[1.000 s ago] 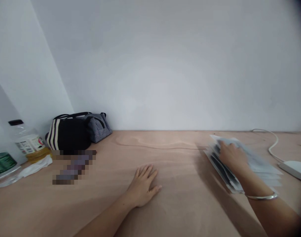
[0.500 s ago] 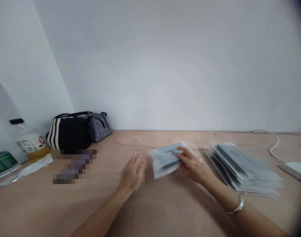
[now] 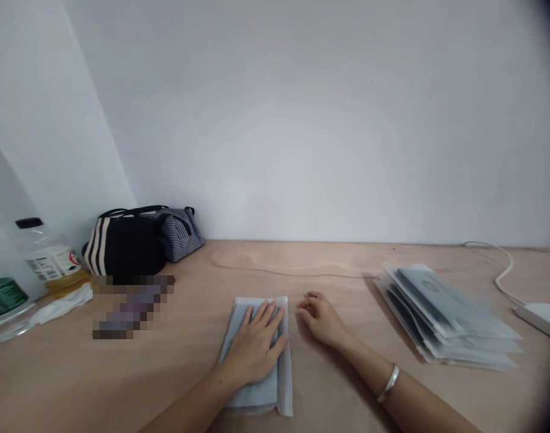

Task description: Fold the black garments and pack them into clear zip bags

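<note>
My left hand (image 3: 257, 349) lies flat, fingers spread, on a frosted plastic pouch (image 3: 284, 385) on the table in front of me. Inside that pouch something pale blue-grey shows, partly covered by the hand. Just right of the pouch, my right hand (image 3: 320, 319) rests low over the table with fingers loosely curled and apart. Nothing is visible in it, and it does not touch the pouch. Farther right lies a stack of similar frosted pouches (image 3: 455, 307) with dark and grey contents, its edges uneven.
A black bag with white stripes (image 3: 130, 246) and a small striped bag (image 3: 182, 234) stand against the wall. At far left are a bottle of yellow liquid (image 3: 56, 264), a green-labelled container (image 3: 6, 297) and a white tissue (image 3: 62, 305). A white corded device (image 3: 543, 316) lies at right.
The pouch, held in my right hand before, now lies on the table under my left hand. My right hand has let go and come slightly lower and left.
</note>
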Tool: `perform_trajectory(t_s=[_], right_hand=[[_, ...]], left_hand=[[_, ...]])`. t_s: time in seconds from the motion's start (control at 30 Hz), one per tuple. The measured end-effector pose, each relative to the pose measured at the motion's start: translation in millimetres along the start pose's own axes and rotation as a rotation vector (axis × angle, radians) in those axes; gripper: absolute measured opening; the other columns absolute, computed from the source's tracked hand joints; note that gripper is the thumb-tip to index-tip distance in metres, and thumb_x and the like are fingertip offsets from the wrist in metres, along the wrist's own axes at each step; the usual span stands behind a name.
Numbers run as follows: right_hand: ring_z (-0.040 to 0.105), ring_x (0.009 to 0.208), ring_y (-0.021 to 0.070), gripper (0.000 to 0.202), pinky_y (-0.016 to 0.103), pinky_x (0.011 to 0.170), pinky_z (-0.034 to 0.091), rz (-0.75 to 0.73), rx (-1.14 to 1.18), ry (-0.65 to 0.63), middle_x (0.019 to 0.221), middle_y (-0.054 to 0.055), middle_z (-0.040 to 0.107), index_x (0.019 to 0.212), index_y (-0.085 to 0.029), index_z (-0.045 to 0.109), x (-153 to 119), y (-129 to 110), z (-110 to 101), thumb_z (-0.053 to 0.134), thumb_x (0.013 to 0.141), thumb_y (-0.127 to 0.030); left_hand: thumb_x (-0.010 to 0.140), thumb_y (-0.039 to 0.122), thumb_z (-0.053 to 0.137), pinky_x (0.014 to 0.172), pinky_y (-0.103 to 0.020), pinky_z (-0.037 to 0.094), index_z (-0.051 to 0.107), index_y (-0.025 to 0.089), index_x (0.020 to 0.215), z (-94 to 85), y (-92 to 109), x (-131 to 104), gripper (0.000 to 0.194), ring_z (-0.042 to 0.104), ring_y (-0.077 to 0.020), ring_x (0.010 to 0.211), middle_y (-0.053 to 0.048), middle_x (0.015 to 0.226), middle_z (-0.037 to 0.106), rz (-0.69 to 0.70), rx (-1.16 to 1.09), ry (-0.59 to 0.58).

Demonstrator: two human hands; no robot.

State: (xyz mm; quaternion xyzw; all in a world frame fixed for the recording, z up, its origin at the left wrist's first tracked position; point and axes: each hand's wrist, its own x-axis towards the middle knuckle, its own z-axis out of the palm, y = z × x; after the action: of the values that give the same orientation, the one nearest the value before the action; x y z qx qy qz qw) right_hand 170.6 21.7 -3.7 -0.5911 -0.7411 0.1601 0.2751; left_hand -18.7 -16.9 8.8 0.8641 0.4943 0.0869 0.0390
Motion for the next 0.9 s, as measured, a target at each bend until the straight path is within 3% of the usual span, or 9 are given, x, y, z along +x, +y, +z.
perform_trajectory(t_s=[0.2,0.4,0.67,0.9], right_hand=[[0.028,0.123,0.0311,0.05,0.059,0.096,0.011,0.194,-0.071,-0.008,0.128,0.017,0.042,0.092,-0.013,0.065,33.7,-23.7,28.3,0.025,0.086,-0.042],[0.021,0.127,0.0289,0.045,0.056,0.099,0.005,0.259,-0.114,-0.058,0.136,0.014,0.031,0.099,-0.012,0.064,36.8,-33.9,32.3,0.027,0.085,-0.035],[0.021,0.128,0.0218,0.042,0.05,0.102,0.004,0.211,-0.105,-0.133,0.137,0.007,0.031,0.1,-0.017,0.064,1.4,-42.5,27.7,0.027,0.085,-0.033],[0.022,0.128,0.0212,0.034,0.048,0.103,0.0,0.107,0.027,-0.169,0.135,0.005,0.036,0.081,-0.018,0.067,-61.3,-52.8,21.5,0.035,0.082,-0.028]], left_hand=[[0.091,0.045,0.012,0.104,-0.049,0.005,0.018,0.02,0.137,4.8,-4.0,0.9,0.052,0.007,-0.0211,0.131,-0.003,0.143,0.017,-0.027,0.014,-0.014],[0.091,0.044,0.01,0.102,-0.055,0.004,0.016,0.023,0.137,7.0,-3.6,0.0,0.051,0.003,-0.0242,0.131,-0.002,0.143,0.013,-0.068,0.029,-0.041],[0.091,0.043,0.011,0.102,-0.055,0.006,0.017,0.024,0.136,7.2,-3.0,1.1,0.05,0.005,-0.0232,0.131,-0.002,0.143,0.014,-0.084,0.034,-0.05],[0.092,0.042,0.013,0.101,-0.055,0.007,0.021,0.025,0.136,3.3,-0.6,1.5,0.048,0.007,-0.0239,0.131,-0.002,0.143,0.016,-0.092,0.019,-0.065]])
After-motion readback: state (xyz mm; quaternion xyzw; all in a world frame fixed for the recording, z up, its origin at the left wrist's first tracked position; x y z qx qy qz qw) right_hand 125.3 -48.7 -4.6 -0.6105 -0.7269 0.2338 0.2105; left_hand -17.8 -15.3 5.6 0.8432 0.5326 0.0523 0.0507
